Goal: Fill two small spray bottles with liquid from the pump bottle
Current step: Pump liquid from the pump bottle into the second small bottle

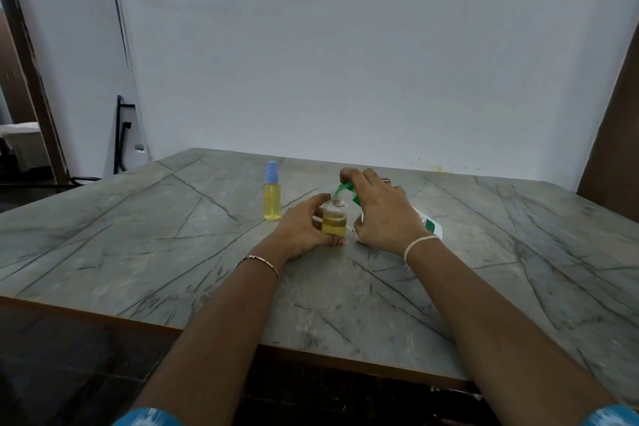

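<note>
An uncapped small clear bottle [334,220], about half full of yellow liquid, stands on the grey marble-look table [173,252]. My left hand [304,226] grips it from the left. My right hand [378,214] is wrapped over the green pump head [344,187] of the white pump bottle [430,223], whose spout sits right over the small bottle's open neck. My hand hides most of the pump bottle. A second small spray bottle [272,196] with a blue spray cap, full of yellow liquid, stands upright to the left, apart from both hands.
A small white piece [350,227], partly hidden, lies between the two hands. The table's back edge meets a pale wall. A dark metal frame [121,135] leans at the far left beyond the table. The near table edge runs below my forearms.
</note>
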### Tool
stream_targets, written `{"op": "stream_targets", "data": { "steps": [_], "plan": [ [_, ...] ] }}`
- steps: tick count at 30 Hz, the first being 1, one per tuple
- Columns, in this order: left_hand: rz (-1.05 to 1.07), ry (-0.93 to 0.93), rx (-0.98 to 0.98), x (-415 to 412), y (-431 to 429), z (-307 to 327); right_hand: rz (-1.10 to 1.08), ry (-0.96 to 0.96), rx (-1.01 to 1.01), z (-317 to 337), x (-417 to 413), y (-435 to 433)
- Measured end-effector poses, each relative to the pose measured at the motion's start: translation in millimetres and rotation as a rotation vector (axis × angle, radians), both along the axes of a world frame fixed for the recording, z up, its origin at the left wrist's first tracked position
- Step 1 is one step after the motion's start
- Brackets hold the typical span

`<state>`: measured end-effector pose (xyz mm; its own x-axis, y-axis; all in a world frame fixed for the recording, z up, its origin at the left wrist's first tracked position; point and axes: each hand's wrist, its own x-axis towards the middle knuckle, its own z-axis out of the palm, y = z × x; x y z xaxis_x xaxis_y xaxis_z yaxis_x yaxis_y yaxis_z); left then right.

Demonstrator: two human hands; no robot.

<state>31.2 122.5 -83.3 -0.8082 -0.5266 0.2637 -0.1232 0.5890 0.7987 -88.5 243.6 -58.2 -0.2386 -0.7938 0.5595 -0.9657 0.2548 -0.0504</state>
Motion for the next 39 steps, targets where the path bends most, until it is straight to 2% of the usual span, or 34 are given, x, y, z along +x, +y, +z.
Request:
{"op": "stream_targets", "data": {
  "steps": [9, 19, 27, 39],
  "plan": [
    [-0.006, 0.003, 0.015, 0.9, 1.7, 0.4, 0.013, 0.01, -0.006, -1.7, -1.1, 2.9],
    [0.005, -0.003, -0.003, 1.9, 2.7, 1.4, -0.104, 0.144, 0.011, -1.2, 4.8, -2.7],
    [0.006, 0.002, -0.008, 2.2, 1.9, 1.0, -0.047, 0.087, 0.028, -1.1, -1.6, 1.5],
    [0.018, -0.006, 0.0, 0.7, 1.1, -0.2, -0.132, 0.202, -0.007, -3.3, 5.1, -5.0]
  ]
}}
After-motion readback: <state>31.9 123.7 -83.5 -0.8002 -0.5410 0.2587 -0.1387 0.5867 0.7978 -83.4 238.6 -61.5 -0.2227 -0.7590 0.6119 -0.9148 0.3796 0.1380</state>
